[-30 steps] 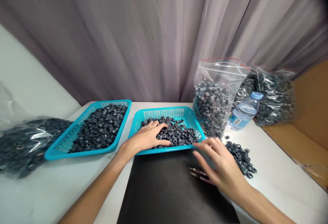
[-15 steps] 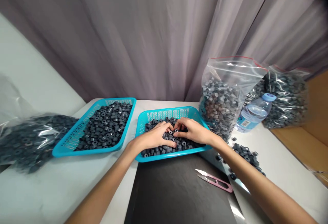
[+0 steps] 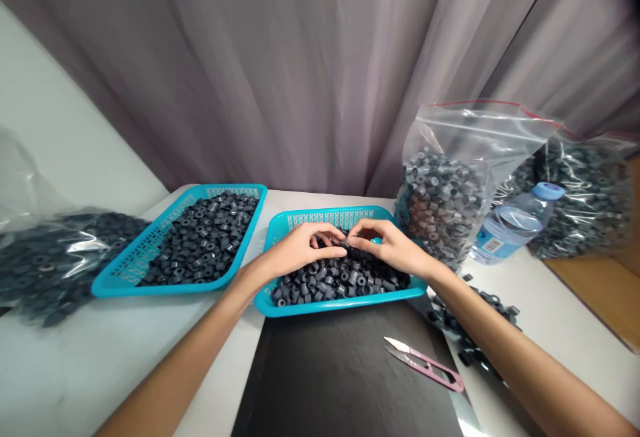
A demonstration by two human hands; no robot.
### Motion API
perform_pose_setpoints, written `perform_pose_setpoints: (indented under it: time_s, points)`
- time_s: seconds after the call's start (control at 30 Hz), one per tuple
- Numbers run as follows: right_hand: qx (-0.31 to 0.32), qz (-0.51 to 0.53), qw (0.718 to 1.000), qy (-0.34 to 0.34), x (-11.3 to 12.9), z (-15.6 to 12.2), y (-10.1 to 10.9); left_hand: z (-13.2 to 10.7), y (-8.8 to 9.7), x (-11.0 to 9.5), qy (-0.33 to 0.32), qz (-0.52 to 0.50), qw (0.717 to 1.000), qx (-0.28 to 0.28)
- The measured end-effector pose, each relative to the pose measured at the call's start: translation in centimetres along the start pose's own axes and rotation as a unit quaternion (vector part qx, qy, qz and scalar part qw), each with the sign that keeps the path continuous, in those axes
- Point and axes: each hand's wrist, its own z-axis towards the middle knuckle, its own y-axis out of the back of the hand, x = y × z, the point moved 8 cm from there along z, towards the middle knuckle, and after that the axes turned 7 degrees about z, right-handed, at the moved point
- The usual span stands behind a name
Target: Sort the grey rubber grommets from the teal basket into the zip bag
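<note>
Over a blue plastic basket [image 3: 345, 305], both hands meet fingertip to fingertip, raised a little above a heap of small dark grey plastic rings [image 3: 320, 283]. My right hand [image 3: 393, 247] pinches a small grey piece, mostly covered by thumb and forefinger. My left hand [image 3: 305, 247] has its fingers curled toward the thumb, their tips at the right fingertips; whatever lies between them is too small to make out. A second blue basket [image 3: 175, 290], also filled with dark rings, stands on the left.
Pink thread snips [image 3: 425, 363] lie on a black board [image 3: 340, 370] in front. To the right are a zip bag of grey rings [image 3: 440, 203], a water bottle [image 3: 517, 223], loose rings [image 3: 493, 303] and a cardboard box [image 3: 595, 290]. Another bag of rings [image 3: 65, 257] lies far left.
Both hands have lifted from among the rings, up and toward the basket's back, with their fingertips brought together. My view has shifted slightly.
</note>
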Motion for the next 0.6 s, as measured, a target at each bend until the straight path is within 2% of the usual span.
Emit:
perform_pose_setpoints:
  time_s: [0.27,0.47,0.6]
  points:
    - [-0.009,0.087,0.996,-0.032,-0.3,-0.6,-0.4,0.0,0.7,0.2,-0.006,0.015,0.999,-0.041]
    - [0.003,0.158,0.987,-0.040,-0.3,-0.6,-1.2,0.1,0.3,-0.1,-0.005,-0.016,1.000,-0.017]
    - [0.011,0.144,0.989,-0.038,0.2,-0.7,-1.4,0.1,0.2,0.0,0.002,-0.020,1.000,-0.011]
